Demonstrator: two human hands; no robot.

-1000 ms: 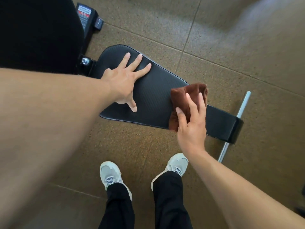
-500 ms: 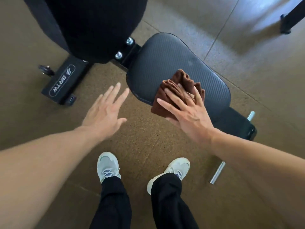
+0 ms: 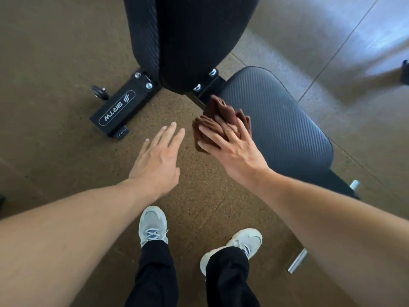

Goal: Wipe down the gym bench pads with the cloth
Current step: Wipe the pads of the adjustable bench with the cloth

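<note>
Cloth: the brown cloth (image 3: 221,116) sits bunched at the seat pad's (image 3: 276,129) near corner, by the hinge bracket (image 3: 207,94), part of it hanging off the edge.
Right hand: your right hand (image 3: 230,149) presses the cloth flat with spread, straight fingers; no pinch.
Left hand: your left hand (image 3: 155,160) hovers over the floor (image 3: 55,63), fingers straight and together, holding nothing.
Back pad: the back pad (image 3: 194,36) stands raised above the hinge, untouched by either hand.
Risk 1: with only a flat press, the cloth could slip off the corner and drop.
Risk 2: the bunched folds could snag on the bracket bolts (image 3: 197,87).
Risk 3: a wad wipes a narrow strip, so you may miss ribbed areas.
Hidden: the pad under the cloth, the back pad's top, and the seat's far end are out of sight.
Unclear: I cannot tell which areas are already wiped.
</note>
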